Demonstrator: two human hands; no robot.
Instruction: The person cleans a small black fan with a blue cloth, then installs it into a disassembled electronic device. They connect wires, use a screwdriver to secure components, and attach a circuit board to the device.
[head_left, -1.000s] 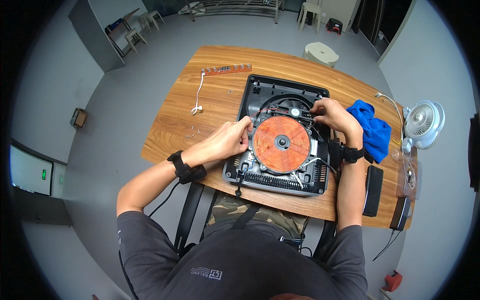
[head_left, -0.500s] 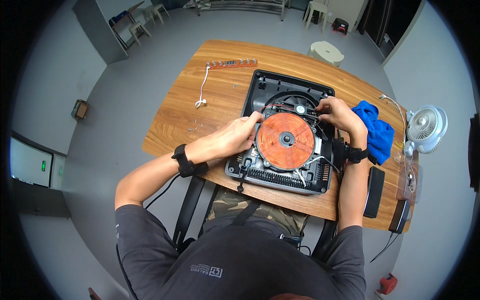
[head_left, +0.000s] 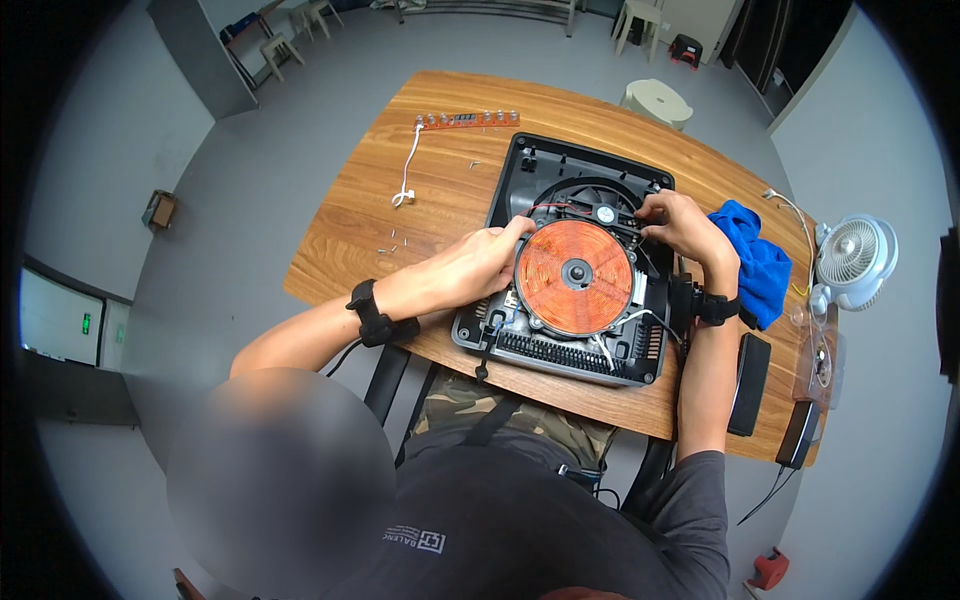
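Head view shows an already opened black rectangular plastic casing on the brown wooden bench, round copper-coloured coil seated inside, orange circuit strip apart, left hand curled at the coil's edge, right hand by the black fan, any grasp unclear.

The camera sits on your head and looks down past your shirt at the table — close enough to see your left hand and right hand well. The view is wide and round, bends straight lines, and shows floor past the table.
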